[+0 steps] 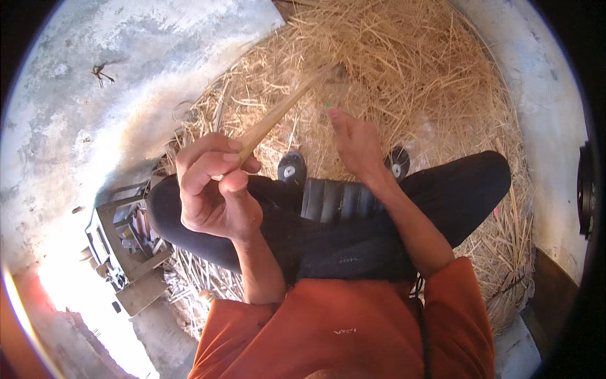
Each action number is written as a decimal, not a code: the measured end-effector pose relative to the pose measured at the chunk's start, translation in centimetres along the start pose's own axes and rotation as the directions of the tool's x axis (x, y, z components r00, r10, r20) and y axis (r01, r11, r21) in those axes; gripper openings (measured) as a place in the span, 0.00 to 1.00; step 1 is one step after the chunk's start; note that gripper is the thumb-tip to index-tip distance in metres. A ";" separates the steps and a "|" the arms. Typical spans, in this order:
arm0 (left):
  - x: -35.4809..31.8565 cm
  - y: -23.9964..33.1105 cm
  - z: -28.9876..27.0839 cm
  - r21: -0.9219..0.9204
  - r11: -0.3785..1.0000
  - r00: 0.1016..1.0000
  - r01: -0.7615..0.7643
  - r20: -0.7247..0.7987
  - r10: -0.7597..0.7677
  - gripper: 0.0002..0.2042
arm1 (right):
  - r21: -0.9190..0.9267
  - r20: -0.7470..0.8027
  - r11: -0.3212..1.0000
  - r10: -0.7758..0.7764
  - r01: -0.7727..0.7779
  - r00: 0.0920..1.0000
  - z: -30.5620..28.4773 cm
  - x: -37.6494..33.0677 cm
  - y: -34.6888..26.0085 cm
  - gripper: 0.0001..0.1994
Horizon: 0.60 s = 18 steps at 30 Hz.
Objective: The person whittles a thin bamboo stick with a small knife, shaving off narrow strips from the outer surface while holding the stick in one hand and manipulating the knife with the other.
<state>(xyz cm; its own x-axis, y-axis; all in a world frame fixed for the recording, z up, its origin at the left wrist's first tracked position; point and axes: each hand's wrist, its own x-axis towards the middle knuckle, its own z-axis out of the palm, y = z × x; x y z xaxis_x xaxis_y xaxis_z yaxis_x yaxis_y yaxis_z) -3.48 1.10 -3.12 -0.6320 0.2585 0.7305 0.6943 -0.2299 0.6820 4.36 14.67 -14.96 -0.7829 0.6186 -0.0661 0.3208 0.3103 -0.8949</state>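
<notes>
My left hand (219, 192) pinches the near end of a pale, flat strip that looks like wood or bamboo (281, 112) between thumb and fingers. The strip slants up and to the right, away from me, and its far end blurs against the straw. My right hand (358, 145) is closed beside that far end, thumb side up. A small green spot shows at its fingertips, but what it holds is smeared and cannot be made out.
Straw and shavings (404, 69) cover the floor ahead and around my legs. A dark ribbed cushion (341, 201) lies between my knees. An open box with small items (129, 243) stands at the left. Pale walls (126, 95) close in on both sides.
</notes>
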 end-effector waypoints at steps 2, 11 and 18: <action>-0.2 0.1 0.0 0.016 1.000 1.000 0.021 -0.024 -0.021 0.15 | 0.107 0.019 0.989 -0.109 0.106 0.994 0.0 -1.6 -2.4 0.26; -0.5 0.9 -0.2 0.017 0.999 0.998 -0.029 0.048 0.028 0.16 | -0.170 -0.026 0.985 0.030 -0.034 0.999 0.2 1.9 1.8 0.26; -0.2 1.5 -1.3 0.042 0.997 0.998 0.061 -0.030 -0.060 0.08 | 0.289 0.106 0.957 -0.050 0.017 0.993 -2.4 -1.3 -7.4 0.23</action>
<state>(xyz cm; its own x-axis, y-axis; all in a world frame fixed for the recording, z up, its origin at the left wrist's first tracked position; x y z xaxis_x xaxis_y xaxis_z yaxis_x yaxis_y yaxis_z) -2.76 -0.49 -2.15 -0.6824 0.2432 0.6893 0.6684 -0.1742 0.7231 4.28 13.32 -7.22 -0.8501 0.5222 -0.0678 0.1395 0.0991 -0.9852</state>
